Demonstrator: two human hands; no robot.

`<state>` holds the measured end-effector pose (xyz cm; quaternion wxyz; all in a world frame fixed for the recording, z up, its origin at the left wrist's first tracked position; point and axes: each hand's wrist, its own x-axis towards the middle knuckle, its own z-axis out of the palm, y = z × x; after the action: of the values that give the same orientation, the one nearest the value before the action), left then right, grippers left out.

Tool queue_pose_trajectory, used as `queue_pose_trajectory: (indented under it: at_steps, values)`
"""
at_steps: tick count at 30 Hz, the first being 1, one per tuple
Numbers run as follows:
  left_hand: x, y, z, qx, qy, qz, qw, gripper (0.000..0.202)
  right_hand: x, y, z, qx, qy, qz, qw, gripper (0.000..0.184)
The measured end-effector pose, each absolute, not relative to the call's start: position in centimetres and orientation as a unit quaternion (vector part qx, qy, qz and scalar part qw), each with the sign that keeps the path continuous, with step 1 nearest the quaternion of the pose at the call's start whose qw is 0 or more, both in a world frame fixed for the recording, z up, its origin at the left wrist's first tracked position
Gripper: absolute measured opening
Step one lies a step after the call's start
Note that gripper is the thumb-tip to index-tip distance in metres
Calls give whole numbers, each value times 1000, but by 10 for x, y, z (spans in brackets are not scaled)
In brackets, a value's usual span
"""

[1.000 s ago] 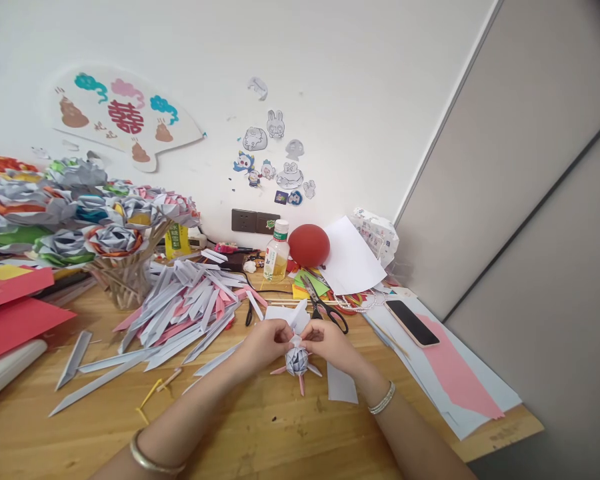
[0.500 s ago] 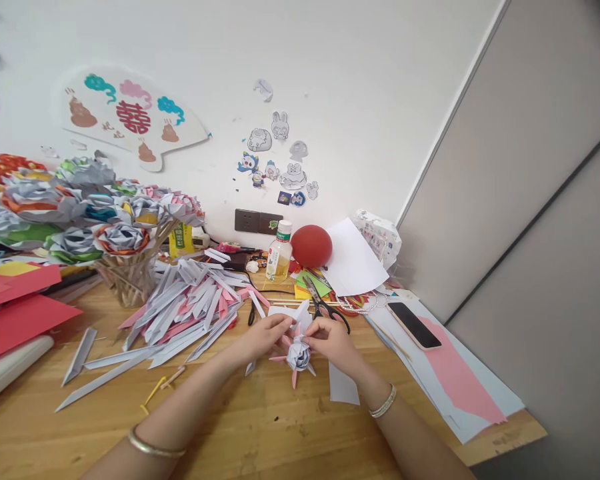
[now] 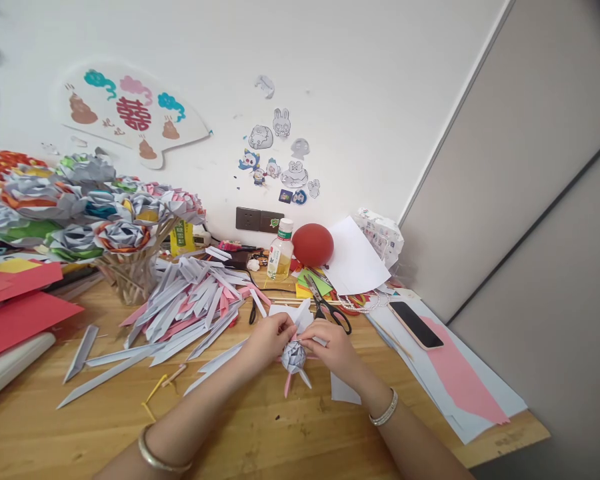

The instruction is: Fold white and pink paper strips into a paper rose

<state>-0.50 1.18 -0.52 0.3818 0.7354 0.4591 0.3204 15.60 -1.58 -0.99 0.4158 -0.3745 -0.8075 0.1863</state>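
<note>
A paper flower (image 3: 293, 358), made of folded grey-white strips with pink pieces sticking out, is held just above the wooden table. My left hand (image 3: 270, 339) pinches it from the upper left, fingers closed at its far edge. From the right, my right hand (image 3: 330, 343) grips the same flower, thumb and fingertips pressed together close to the left fingers. The fingers hide its far side. Behind the hands lie white paper (image 3: 300, 313) and black-handled scissors (image 3: 325, 308). To the left spreads a heap of folded grey-white and pink paper strips (image 3: 195, 300).
Finished paper flowers (image 3: 123, 237) stand in a container at the left, beside red paper sheets (image 3: 25, 327). A bottle (image 3: 280, 253) and a red balloon (image 3: 313, 245) stand at the back. On the right, a phone (image 3: 415, 325) lies on paper sheets.
My left hand has moved slightly right and closer to my right hand. The flower has shifted a little left and turned, so its pink pieces point differently.
</note>
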Motion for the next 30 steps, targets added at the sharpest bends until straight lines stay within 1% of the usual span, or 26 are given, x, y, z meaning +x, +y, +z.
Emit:
queue_pose_trajectory:
  at_steps: [2, 5, 9, 11, 13, 15, 19, 21, 26, 30]
  values:
    - [-5, 12, -5, 752, 460, 328, 339, 20, 156, -17, -8, -368, -814, 173, 414, 15]
    - [-4, 12, -5, 758, 458, 341, 314, 19, 155, -19, -6, -366, -815, 174, 414, 18]
    - [-4, 9, -4, 755, 455, 373, 292, 18, 155, -21, -4, -414, -772, 255, 409, 23]
    - [-3, 9, -3, 751, 454, 386, 283, 18, 154, -22, -4, -431, -759, 278, 401, 27]
    - [-3, 9, -4, 746, 457, 398, 277, 17, 153, -23, -4, -431, -768, 258, 398, 29]
    - [-2, 9, -5, 741, 460, 406, 272, 16, 151, -25, -2, -422, -787, 211, 398, 30]
    - [-1, 8, -5, 743, 462, 404, 267, 16, 150, -26, 0, -364, -830, 108, 408, 25]
    - [0, 7, -4, 745, 459, 403, 267, 16, 150, -26, -1, -339, -837, 83, 420, 23]
    - [0, 7, -3, 753, 444, 401, 273, 16, 150, -25, -3, -377, -809, 104, 439, 22]
    - [0, 8, -5, 744, 465, 400, 264, 16, 148, -26, -6, -345, -830, 108, 426, 22]
